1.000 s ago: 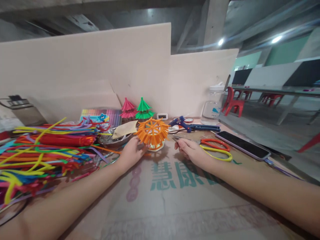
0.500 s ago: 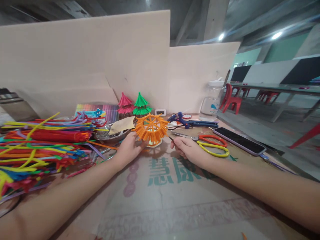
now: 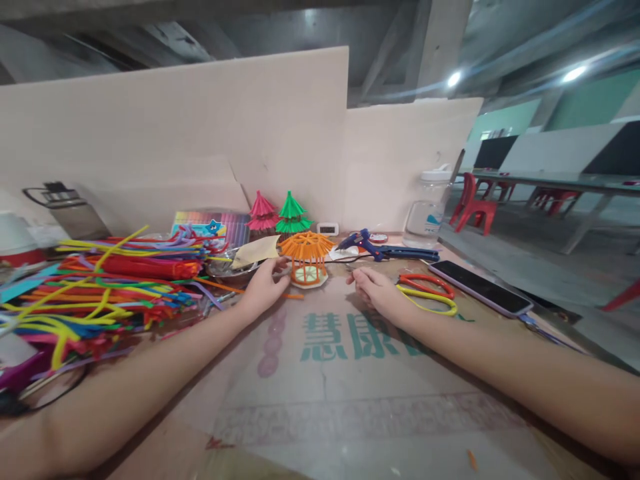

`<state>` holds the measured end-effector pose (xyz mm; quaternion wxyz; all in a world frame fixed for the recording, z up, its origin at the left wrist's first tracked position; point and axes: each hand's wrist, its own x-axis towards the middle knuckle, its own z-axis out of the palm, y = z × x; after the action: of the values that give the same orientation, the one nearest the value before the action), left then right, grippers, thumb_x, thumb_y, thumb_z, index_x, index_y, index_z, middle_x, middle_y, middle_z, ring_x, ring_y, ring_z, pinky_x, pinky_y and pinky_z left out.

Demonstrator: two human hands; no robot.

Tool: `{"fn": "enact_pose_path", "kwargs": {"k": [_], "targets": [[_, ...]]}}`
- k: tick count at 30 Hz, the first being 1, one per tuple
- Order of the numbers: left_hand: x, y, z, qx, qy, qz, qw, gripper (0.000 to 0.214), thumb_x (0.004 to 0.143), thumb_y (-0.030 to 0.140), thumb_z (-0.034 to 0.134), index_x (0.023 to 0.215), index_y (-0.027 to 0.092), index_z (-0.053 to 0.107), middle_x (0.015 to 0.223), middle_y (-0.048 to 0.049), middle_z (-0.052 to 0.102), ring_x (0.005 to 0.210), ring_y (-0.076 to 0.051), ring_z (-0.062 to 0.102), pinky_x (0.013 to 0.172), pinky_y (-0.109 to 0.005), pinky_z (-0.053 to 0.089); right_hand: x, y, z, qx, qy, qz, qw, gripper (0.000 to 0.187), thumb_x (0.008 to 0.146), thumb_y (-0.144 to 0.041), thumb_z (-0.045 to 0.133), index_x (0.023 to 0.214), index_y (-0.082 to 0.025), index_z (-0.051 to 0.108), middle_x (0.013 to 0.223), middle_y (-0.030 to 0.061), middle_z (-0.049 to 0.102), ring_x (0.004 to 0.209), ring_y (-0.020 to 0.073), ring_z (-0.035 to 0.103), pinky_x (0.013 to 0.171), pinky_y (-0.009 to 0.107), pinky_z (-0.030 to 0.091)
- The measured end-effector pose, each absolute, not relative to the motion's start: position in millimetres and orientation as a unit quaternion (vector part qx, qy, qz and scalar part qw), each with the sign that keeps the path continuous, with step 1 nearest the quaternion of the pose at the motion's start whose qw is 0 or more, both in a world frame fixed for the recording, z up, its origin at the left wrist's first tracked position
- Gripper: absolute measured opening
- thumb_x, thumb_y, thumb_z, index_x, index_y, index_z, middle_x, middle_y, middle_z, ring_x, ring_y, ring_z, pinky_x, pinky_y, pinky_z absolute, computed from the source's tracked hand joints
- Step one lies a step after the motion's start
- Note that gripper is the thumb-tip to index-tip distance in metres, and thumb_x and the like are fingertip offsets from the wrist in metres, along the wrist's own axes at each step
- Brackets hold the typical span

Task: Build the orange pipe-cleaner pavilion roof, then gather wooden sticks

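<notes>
An orange pavilion-shaped craft (image 3: 306,248), apparently made of pipe cleaners, stands upright on a pale base in front of me. Its fringed roof sits on thin posts. Close to its left side is my left hand (image 3: 266,288), fingers bent and a little apart, with nothing visible in them. To the right of the craft, my right hand (image 3: 374,288) rests low over the table with thumb and fingers pressed together. Something small and thin may be at those fingertips, too small to make out. Beside this hand lie scissors with red and yellow handles (image 3: 431,307).
Bundles of coloured pipe cleaners (image 3: 130,280) cover the left side. Behind stand pink (image 3: 263,212) and green (image 3: 291,213) tree-shaped crafts, near a metal bowl (image 3: 227,268). A blue glue gun (image 3: 361,243), phone (image 3: 480,285) and clear bottle (image 3: 425,210) are at right.
The orange craft has gone from tilted towards me to upright on its base. My left hand has shifted slightly off it. My right fingertips no longer show the dark thin tip seen earlier.
</notes>
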<state>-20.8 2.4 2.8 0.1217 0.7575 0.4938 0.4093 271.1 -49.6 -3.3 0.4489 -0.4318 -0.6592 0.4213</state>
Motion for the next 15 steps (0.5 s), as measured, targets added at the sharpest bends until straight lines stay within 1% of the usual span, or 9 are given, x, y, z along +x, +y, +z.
{"fn": "enact_pose_path", "kwargs": {"k": [4,5,7,9,10,13,15], "targets": [[-16.2,-8.0,7.7,0.77,0.487,0.404,0.083,0.042,0.084,0.055,0.071,0.104,0.019,0.069,0.104,-0.0096,0.07,0.101,-0.029,0.066,0.098,-0.046,0.055,271.1,-48.3,-4.4,-0.437,-0.658,0.41,0.457,0.055,0.094,-0.076,0.051,0.092,-0.022,0.061,0.061,-0.007,0.037,0.052,0.0125,0.032,0.047,0.025,0.025],[-15.3,-9.2,8.5,0.774,0.484,0.401,0.078,0.041,0.083,0.056,0.072,0.102,0.019,0.07,0.099,-0.0082,0.068,0.098,-0.029,0.065,0.097,-0.046,0.054,270.9,-47.9,-4.7,-0.437,-0.659,0.408,0.457,0.054,0.094,-0.075,0.052,0.092,-0.022,0.061,0.061,-0.0068,0.038,0.052,0.0127,0.032,0.047,0.025,0.026],[-14.3,-9.2,8.9,0.779,0.48,0.397,0.075,0.04,0.084,0.055,0.072,0.104,0.02,0.073,0.094,-0.0067,0.066,0.095,-0.028,0.064,0.096,-0.046,0.054,270.5,-47.1,-5.4,-0.435,-0.661,0.405,0.457,0.052,0.095,-0.073,0.052,0.092,-0.022,0.062,0.061,-0.0064,0.039,0.053,0.0131,0.034,0.048,0.026,0.027],[-14.2,-6.9,8.5,0.784,0.473,0.393,0.084,0.041,0.084,0.054,0.071,0.107,0.02,0.075,0.095,-0.0072,0.066,0.097,-0.028,0.065,0.097,-0.046,0.054,270.3,-46.7,-5.9,-0.434,-0.664,0.404,0.457,0.051,0.096,-0.071,0.052,0.092,-0.022,0.063,0.062,-0.0058,0.04,0.054,0.0136,0.036,0.049,0.026,0.029],[-14.3,-5.4,8.3,0.787,0.469,0.391,0.091,0.04,0.084,0.053,0.071,0.105,0.02,0.076,0.097,-0.0079,0.067,0.099,-0.029,0.065,0.098,-0.046,0.054,270.3,-46.6,-6.1,-0.433,-0.664,0.403,0.456,0.05,0.097,-0.07,0.052,0.093,-0.022,0.064,0.062,-0.0056,0.041,0.054,0.0138,0.037,0.049,0.026,0.03],[-14.8,-2.6,8.0,0.798,0.453,0.382,0.114,0.034,0.081,0.053,0.072,0.09,0.021,0.077,0.106,-0.0106,0.069,0.109,-0.03,0.066,0.107,-0.048,0.052,270.6,-46.6,-6.4,-0.434,-0.665,0.402,0.456,0.05,0.097,-0.07,0.051,0.093,-0.022,0.064,0.062,-0.0055,0.042,0.054,0.0138,0.038,0.049,0.026,0.03],[-14.9,-3.0,8.1,0.799,0.449,0.378,0.13,0.032,0.08,0.053,0.073,0.085,0.021,0.075,0.11,-0.0115,0.07,0.113,-0.031,0.067,0.11,-0.049,0.051,270.9,-46.9,-6.3,-0.435,-0.665,0.401,0.456,0.05,0.097,-0.07,0.051,0.093,-0.022,0.064,0.062,-0.0058,0.041,0.053,0.0135,0.036,0.048,0.026,0.029]]}}
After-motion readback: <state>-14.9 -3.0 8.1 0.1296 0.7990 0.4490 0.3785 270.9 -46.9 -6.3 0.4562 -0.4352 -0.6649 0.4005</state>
